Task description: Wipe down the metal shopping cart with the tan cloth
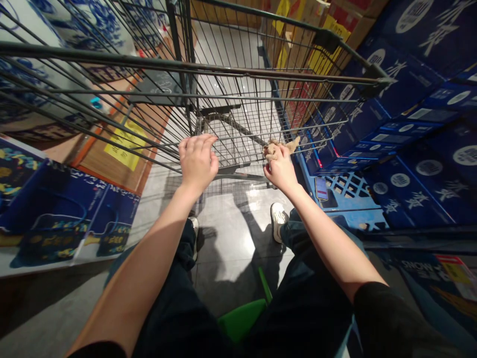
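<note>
A dark wire shopping cart [238, 69] stands in front of me, its baskets showing the floor through the mesh. My left hand [198, 160] rests over the cart's near edge, its fingers bent over and pressed together; whatever lies under them is hidden. To the right, my right hand [280, 168] is closed on a crumpled tan cloth [274, 150] at the same near side of the cart. One end of the cloth sticks out to the right of the fingers.
Blue cartons [421, 169] are stacked on the right beside a blue plastic crate [350, 191] with a phone [321, 189]. Large blue-and-white jars [33, 89] stand at left on a wooden platform [100, 161]. Something green [242, 318] sits between my legs.
</note>
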Available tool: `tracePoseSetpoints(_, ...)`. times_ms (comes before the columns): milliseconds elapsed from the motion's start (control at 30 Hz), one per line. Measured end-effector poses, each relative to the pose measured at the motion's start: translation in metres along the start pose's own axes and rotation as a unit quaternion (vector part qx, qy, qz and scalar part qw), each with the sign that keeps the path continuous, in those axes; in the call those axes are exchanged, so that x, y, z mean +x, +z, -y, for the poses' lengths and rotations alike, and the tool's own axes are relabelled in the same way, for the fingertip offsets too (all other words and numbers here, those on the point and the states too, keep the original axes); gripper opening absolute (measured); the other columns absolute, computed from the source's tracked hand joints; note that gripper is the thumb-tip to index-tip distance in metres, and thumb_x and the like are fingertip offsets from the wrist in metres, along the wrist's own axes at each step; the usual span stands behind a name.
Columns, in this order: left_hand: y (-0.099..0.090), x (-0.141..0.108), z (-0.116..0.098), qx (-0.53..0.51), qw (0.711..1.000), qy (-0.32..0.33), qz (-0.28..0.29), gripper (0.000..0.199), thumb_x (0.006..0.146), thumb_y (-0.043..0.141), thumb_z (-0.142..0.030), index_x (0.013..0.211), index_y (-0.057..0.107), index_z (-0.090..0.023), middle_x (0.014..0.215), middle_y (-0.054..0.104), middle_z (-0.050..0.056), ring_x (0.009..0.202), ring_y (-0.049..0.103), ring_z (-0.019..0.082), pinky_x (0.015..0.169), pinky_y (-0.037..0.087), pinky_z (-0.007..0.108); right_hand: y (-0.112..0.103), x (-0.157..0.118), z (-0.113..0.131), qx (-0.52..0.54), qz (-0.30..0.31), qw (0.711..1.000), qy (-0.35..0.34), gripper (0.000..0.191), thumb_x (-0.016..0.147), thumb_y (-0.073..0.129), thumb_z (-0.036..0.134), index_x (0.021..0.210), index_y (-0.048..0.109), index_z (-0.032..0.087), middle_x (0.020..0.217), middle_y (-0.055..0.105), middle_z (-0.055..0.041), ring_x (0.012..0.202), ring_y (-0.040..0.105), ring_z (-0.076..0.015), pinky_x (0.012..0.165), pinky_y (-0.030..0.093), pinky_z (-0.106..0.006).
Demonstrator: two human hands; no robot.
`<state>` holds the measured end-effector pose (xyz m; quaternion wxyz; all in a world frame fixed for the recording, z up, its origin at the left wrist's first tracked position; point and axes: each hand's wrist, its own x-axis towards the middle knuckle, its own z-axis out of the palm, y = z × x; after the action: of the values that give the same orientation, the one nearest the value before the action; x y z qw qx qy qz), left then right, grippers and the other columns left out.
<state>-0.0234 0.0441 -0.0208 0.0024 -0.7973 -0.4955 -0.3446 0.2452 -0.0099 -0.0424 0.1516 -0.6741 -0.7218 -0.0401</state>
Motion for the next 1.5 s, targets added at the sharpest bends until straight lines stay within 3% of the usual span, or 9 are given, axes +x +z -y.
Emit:
tracePoseSetpoints(100,0.000,0.000,0.000,0.001,1.000,0.002,0.000,0.054,0.086,0.059,-0.019,0.140,0.065,-0.025,0.147,0.070,0.010,0.143,0.058,0.038,0.129,0.032,0.066,-0.003,0.003,-0.002,-0.009,-0.013,1.000,-0.010,0.049,0.097,0.049,0.021,0.139,0.069,0.005,0.159,0.056,-0.0233,0.154,0.042,-0.0421,0.128,0.044,-0.061)
tracePoseSetpoints(300,0.000,0.000,-0.002,-0.003,1.000,-0.008,0.008,0.053,0.086,0.059,-0.019,0.139,0.065,-0.024,0.148,0.069,0.011,0.145,0.056,0.038,0.130,0.031,0.068,-0.005,0.005,0.001,-0.005,-0.053,0.998,-0.018,0.064,0.096,0.049,0.022,0.159,0.053,0.009,0.175,0.039,-0.0199,0.167,0.025,-0.0431,0.131,0.038,-0.064)
tracePoseSetpoints(500,0.000,0.001,-0.002,0.007,1.000,0.001,-0.005,0.049,0.090,0.057,-0.020,0.138,0.066,-0.025,0.146,0.070,0.010,0.142,0.060,0.037,0.128,0.035,0.065,0.001,0.003,0.006,0.013,-0.011,1.000,0.009,0.060,0.096,0.048,0.019,0.154,0.059,0.006,0.166,0.052,-0.0223,0.160,0.039,-0.0406,0.132,0.037,-0.063)
tracePoseSetpoints(667,-0.001,0.000,-0.002,-0.017,1.000,-0.006,0.010,0.057,0.087,0.059,-0.019,0.143,0.064,-0.025,0.150,0.068,0.011,0.146,0.055,0.039,0.130,0.029,0.068,-0.003,0.004,0.009,0.018,-0.071,0.997,-0.005,0.072,0.096,0.051,0.023,0.165,0.043,0.003,0.175,0.035,-0.0250,0.168,0.020,-0.0445,0.134,0.029,-0.068)
tracePoseSetpoints(833,-0.001,0.001,-0.002,-0.007,1.000,-0.005,0.004,0.051,0.090,0.057,-0.020,0.140,0.065,-0.024,0.148,0.069,0.010,0.144,0.058,0.037,0.130,0.031,0.066,0.001,0.002,0.008,-0.001,-0.019,1.000,-0.002,0.051,0.093,0.055,0.024,0.138,0.071,0.006,0.172,0.041,-0.0241,0.167,0.022,-0.0448,0.135,0.033,-0.063)
tracePoseSetpoints(1067,0.000,0.000,-0.001,-0.001,1.000,0.004,-0.002,0.055,0.087,0.060,-0.019,0.142,0.065,-0.025,0.147,0.070,0.010,0.143,0.058,0.037,0.130,0.032,0.065,-0.004,0.005,0.000,0.015,0.005,1.000,0.001,0.057,0.094,0.053,0.021,0.147,0.062,0.003,0.169,0.043,-0.0256,0.158,0.035,-0.0425,0.133,0.035,-0.063)
tracePoseSetpoints(1233,0.001,-0.001,0.000,0.015,1.000,0.007,-0.006,0.056,0.086,0.059,-0.018,0.141,0.064,-0.026,0.146,0.070,0.010,0.142,0.059,0.037,0.128,0.035,0.065,-0.007,0.005,-0.002,0.006,-0.030,0.999,-0.016,0.058,0.095,0.052,0.024,0.150,0.060,0.008,0.172,0.039,-0.0201,0.164,0.024,-0.0426,0.132,0.037,-0.062)
tracePoseSetpoints(1367,0.001,-0.001,0.001,0.012,1.000,0.011,-0.004,0.055,0.086,0.059,-0.018,0.141,0.064,-0.026,0.146,0.070,0.010,0.142,0.059,0.037,0.129,0.034,0.065,-0.001,0.004,-0.002,0.010,-0.014,1.000,-0.012,0.048,0.093,0.051,0.020,0.136,0.069,0.008,0.153,0.058,-0.0217,0.149,0.041,-0.0419,0.127,0.042,-0.061)
tracePoseSetpoints(1500,-0.001,-0.002,-0.004,0.003,1.000,-0.002,0.007,0.057,0.087,0.057,-0.018,0.144,0.062,-0.025,0.150,0.067,0.009,0.145,0.056,0.037,0.131,0.029,0.065,-0.001,0.006,0.001,0.001,-0.002,1.000,-0.001,0.040,0.094,0.050,0.021,0.123,0.074,0.007,0.141,0.062,-0.0238,0.139,0.046,-0.0410,0.125,0.043,-0.061)
